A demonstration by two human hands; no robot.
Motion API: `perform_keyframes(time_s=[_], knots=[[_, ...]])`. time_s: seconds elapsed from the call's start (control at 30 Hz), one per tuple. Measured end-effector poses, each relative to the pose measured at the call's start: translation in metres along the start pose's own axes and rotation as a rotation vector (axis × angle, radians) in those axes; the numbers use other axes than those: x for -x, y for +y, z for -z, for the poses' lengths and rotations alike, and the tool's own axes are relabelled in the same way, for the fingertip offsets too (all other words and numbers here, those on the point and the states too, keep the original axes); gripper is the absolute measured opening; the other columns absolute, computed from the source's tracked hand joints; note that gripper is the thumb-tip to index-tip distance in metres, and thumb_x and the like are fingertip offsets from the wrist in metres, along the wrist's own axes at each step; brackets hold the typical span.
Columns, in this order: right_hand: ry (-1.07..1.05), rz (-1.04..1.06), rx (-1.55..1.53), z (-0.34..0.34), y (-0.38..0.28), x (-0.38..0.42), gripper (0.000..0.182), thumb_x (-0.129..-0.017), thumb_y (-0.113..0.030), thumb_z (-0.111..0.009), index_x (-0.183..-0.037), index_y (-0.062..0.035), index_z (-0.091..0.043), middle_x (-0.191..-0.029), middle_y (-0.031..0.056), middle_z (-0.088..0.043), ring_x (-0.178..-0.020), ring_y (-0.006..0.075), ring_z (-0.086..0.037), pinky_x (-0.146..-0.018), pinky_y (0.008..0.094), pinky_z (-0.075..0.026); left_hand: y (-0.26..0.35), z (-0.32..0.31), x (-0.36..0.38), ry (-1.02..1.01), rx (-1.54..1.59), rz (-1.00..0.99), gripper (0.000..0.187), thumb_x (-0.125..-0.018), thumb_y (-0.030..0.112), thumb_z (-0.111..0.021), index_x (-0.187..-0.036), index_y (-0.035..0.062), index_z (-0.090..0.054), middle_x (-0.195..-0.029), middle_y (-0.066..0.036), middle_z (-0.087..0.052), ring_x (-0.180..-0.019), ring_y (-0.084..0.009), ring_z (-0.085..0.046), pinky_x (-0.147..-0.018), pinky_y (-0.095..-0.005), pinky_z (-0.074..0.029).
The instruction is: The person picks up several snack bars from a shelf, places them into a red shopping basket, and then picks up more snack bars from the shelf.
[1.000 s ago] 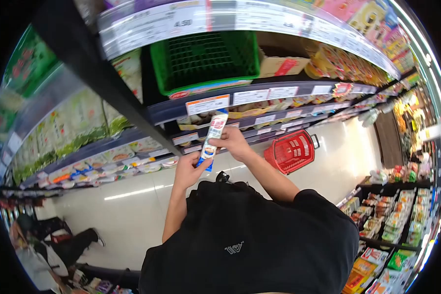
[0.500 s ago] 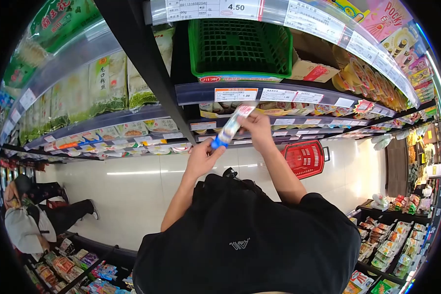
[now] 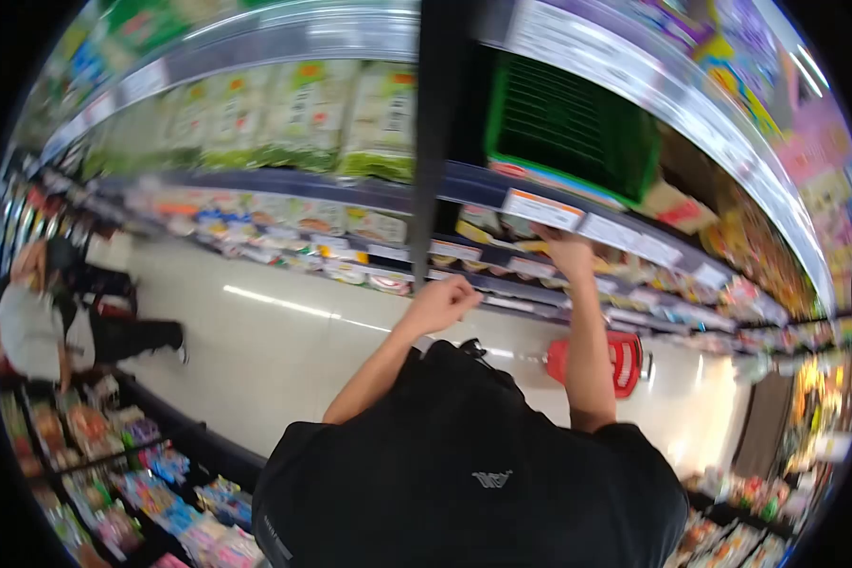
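Note:
My right hand (image 3: 570,251) reaches into the shelf level below the green plastic basket (image 3: 577,123), beside the price labels (image 3: 543,208). Its fingertips are partly hidden among the packets there, and whether they grip anything does not show. My left hand (image 3: 442,305) is in front of the lower shelves, its fingers curled in with nothing visible in them. The slim white packet with a blue end, seen earlier, cannot be made out now. Motion blurs much of the view.
A red shopping basket (image 3: 627,364) stands on the floor by my right arm. A black shelf post (image 3: 430,133) divides the shelves, with bagged noodles (image 3: 298,118) on its left. A person (image 3: 38,317) is low in the aisle at far left. Stocked displays (image 3: 156,492) lie behind.
My hands have parted: the left no longer holds the slim packet, and the right has gone into the shelf. The view has turned, so the shelf post and green basket appear farther right.

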State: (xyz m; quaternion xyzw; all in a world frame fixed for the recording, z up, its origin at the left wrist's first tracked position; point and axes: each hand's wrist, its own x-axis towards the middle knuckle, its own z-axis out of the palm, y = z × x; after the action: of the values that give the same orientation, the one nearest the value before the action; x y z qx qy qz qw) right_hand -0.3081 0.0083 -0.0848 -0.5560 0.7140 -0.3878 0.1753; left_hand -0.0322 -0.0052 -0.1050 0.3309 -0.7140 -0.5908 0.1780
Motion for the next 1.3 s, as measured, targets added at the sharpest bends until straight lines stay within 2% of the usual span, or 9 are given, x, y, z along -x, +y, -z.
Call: perform_keyframes(time_s=[0.03, 0.07, 0.13, 0.23, 0.4, 0.53, 0.6, 0.83, 1.3], knots=[[-0.013, -0.084, 0.239, 0.008, -0.027, 0.001, 0.039, -0.082, -0.032, -0.064, -0.109, -0.0051, -0.06, -0.11, 0.012, -0.062, -0.103, 0.0329, -0.056, -0.086, 0.0403, -0.043, 0.002, 0.003, 0.003, 0.015, -0.023, 0.019, 0.028, -0.086, 0.028, -0.061, -0.086, 0.0009, -0.056, -0.06, -0.006, -0.06, -0.052, -0.0114, -0.058, -0.05, -0.0266, -0.043], [0.088, 0.105, 0.167, -0.011, 0.036, -0.007, 0.042, -0.084, -0.036, -0.058, -0.116, -0.0075, -0.057, -0.121, 0.0102, -0.057, -0.113, 0.0328, -0.05, -0.096, 0.042, -0.037, 0.001, 0.006, 0.005, 0.009, -0.047, 0.026, 0.029, -0.086, 0.029, -0.06, -0.084, 0.0008, -0.056, -0.061, -0.007, -0.061, -0.054, -0.0123, -0.06, -0.051, -0.027, -0.044], [0.128, 0.241, 0.899, -0.006, 0.044, -0.012, 0.045, -0.086, -0.034, -0.054, -0.125, -0.0106, -0.05, -0.13, 0.0105, -0.049, -0.121, 0.0326, -0.042, -0.105, 0.0434, -0.028, -0.02, 0.011, 0.003, 0.043, -0.053, 0.068, 0.029, -0.085, 0.031, -0.06, -0.083, 0.0019, -0.057, -0.062, -0.007, -0.062, -0.054, -0.0145, -0.061, -0.052, -0.0288, -0.045], [0.334, 0.182, -0.02, -0.02, 0.051, -0.014, 0.048, -0.083, -0.018, -0.06, -0.125, -0.001, -0.044, -0.131, 0.0153, -0.046, -0.122, 0.0317, -0.04, -0.105, 0.04, -0.027, -0.075, 0.016, 0.011, 0.061, -0.111, 0.155, 0.031, -0.084, 0.033, -0.06, -0.082, 0.0023, -0.058, -0.061, -0.008, -0.063, -0.054, -0.017, -0.062, -0.054, -0.031, -0.047], [0.485, -0.209, 0.271, -0.008, -0.034, 0.012, 0.034, -0.08, -0.011, -0.065, -0.11, 0.0016, -0.054, -0.093, 0.0144, -0.064, -0.088, 0.028, -0.061, -0.077, 0.0354, -0.046, -0.222, 0.025, 0.05, 0.012, -0.357, 0.388, 0.043, -0.081, 0.04, -0.053, -0.073, -0.0001, -0.066, -0.061, -0.011, -0.064, -0.06, -0.0254, -0.064, -0.064, -0.0387, -0.05], [0.575, -0.255, 0.181, -0.009, -0.047, 0.033, 0.03, -0.08, -0.015, -0.069, -0.101, 0.0021, -0.056, -0.079, 0.0102, -0.063, -0.06, 0.0188, -0.056, -0.054, 0.0326, -0.045, -0.363, 0.016, 0.148, 0.15, -0.183, 0.747, 0.043, -0.077, 0.034, -0.056, -0.068, -0.0079, -0.063, -0.064, -0.02, -0.063, -0.058, -0.0273, -0.064, -0.063, -0.0398, -0.051], [0.692, -0.071, 0.044, -0.01, -0.04, 0.047, 0.027, -0.082, -0.014, -0.067, -0.101, 0.002, -0.056, -0.084, 0.0092, -0.063, -0.067, 0.0158, -0.057, -0.057, 0.0284, -0.045, -0.367, 0.021, 0.212, 0.182, -0.051, 1.011, 0.036, -0.076, 0.027, -0.053, -0.065, -0.0072, -0.062, -0.06, -0.016, -0.063, -0.044, -0.0256, -0.057, -0.046, -0.0403, -0.045], [0.892, 0.049, -0.092, -0.058, -0.077, 0.103, 0.013, -0.088, -0.007, -0.058, -0.095, 0.0031, -0.057, -0.084, 0.0056, -0.058, -0.068, 0.0119, -0.052, -0.062, 0.0247, -0.044, -0.343, 0.048, 0.336, 0.185, -0.033, 1.103, 0.036, -0.076, 0.027, -0.05, -0.059, -0.0025, -0.063, -0.062, -0.013, -0.064, -0.051, -0.0238, -0.058, -0.048, -0.0386, -0.045], [-0.023, 0.058, -0.363, -0.316, -0.225, 0.176, 0.008, -0.082, -0.008, -0.062, -0.085, -0.0015, -0.058, -0.068, 0.0019, -0.056, -0.057, 0.0095, -0.048, -0.053, 0.0237, -0.04, -0.35, 0.154, 0.414, 0.298, -0.05, 0.955, 0.032, -0.069, 0.028, -0.051, -0.063, 0.0011, -0.068, -0.059, -0.014, -0.063, -0.051, -0.0247, -0.058, -0.053, -0.0366, -0.048]])
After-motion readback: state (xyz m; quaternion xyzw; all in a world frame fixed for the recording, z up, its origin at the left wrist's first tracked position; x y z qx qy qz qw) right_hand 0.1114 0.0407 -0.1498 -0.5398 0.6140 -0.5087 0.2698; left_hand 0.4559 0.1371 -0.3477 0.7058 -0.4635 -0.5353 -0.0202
